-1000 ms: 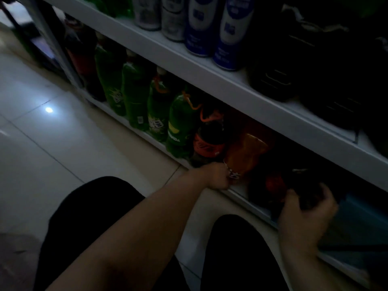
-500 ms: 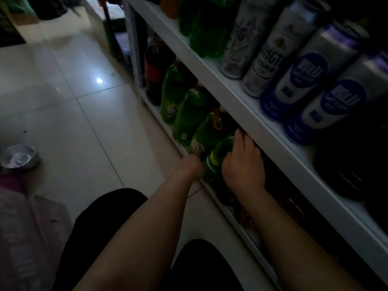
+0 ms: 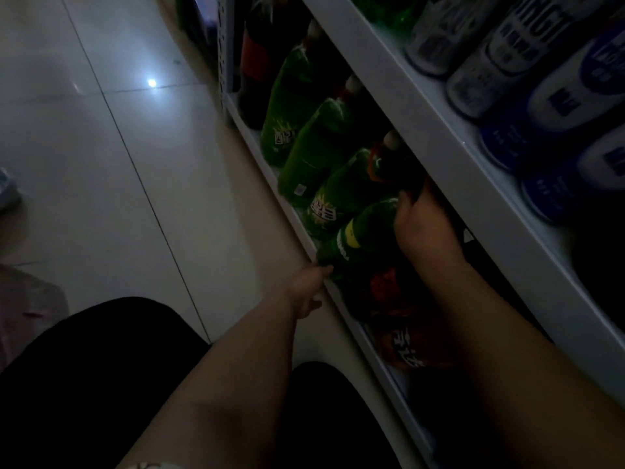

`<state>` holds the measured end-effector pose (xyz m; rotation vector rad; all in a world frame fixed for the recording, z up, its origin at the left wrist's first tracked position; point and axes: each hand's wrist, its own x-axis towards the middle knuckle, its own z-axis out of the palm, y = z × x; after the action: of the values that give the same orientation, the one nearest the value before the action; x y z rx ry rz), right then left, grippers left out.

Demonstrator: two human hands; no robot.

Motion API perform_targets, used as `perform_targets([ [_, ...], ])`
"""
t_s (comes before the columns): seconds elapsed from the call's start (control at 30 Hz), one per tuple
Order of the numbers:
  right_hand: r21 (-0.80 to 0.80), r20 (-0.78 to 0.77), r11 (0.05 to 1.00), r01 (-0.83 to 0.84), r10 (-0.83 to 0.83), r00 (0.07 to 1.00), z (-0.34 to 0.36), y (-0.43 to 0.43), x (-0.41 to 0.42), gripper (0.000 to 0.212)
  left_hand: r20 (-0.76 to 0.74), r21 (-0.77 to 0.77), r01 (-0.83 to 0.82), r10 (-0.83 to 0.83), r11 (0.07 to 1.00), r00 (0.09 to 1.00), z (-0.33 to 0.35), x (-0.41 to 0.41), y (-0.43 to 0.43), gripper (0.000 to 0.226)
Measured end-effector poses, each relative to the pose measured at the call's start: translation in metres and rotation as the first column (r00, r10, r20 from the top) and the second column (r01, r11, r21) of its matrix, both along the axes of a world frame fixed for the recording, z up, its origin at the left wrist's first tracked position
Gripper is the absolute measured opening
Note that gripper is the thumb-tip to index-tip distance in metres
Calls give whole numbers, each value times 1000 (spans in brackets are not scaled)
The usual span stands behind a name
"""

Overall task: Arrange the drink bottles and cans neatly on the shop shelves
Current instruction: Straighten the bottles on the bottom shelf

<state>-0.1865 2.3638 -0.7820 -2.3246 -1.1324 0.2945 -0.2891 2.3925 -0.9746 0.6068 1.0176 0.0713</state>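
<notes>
A row of large green soda bottles stands on the bottom shelf (image 3: 297, 228). My right hand (image 3: 424, 228) grips the upper part of the nearest green bottle (image 3: 358, 238), the one with a yellow label. My left hand (image 3: 309, 287) holds the base of that same bottle at the shelf's front edge. Past it stand more green bottles (image 3: 314, 154) and a dark cola bottle (image 3: 258, 62). Dark red and orange bottles (image 3: 402, 336) stand nearer to me, partly hidden by my right forearm.
The upper shelf (image 3: 439, 137) carries silver cans (image 3: 449, 32) and blue-and-white cans (image 3: 554, 126). Pale floor tiles (image 3: 101, 164) spread to the left, with a pink bag (image 3: 27, 306) at the left edge. My dark-trousered knees fill the bottom of the view.
The view has swung left along the shelf. My right hand left the dark bottle at the right and now grips the green bottle's top. My left hand moved from the orange bottle to the green bottle's base.
</notes>
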Motion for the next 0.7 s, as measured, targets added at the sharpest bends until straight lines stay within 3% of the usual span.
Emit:
perform_targets([
  [0.07,0,43,1000,16,-16,999,-3,3,1,33,71,41,-29,26,999,997,-4,9,-4,59],
  [0.17,-46,122,997,66,-60,991,-1,3,0,35,205,219,-153,108,964,973,-9,18,-11,81],
  [0.27,-141,275,974,175,-132,952,3,3,-1,57,268,317,-208,123,925,955,-8,23,-14,107],
  [0.33,-144,307,969,200,-148,940,5,4,-2,60,287,316,-240,149,918,946,-11,25,-16,112],
  [0.43,-160,242,969,190,-149,959,8,5,-3,65,327,350,-285,169,892,930,-19,24,-19,96],
  [0.53,-108,-10,990,95,-97,995,9,2,0,59,303,351,-317,214,881,929,-22,26,-21,94],
  [0.63,-128,41,992,5,0,999,13,-3,7,42,240,302,-299,231,905,943,-25,30,-25,103],
  [0.7,-124,5,992,-3,4,1000,14,-3,8,50,224,287,-294,234,912,946,-26,31,-27,99],
])
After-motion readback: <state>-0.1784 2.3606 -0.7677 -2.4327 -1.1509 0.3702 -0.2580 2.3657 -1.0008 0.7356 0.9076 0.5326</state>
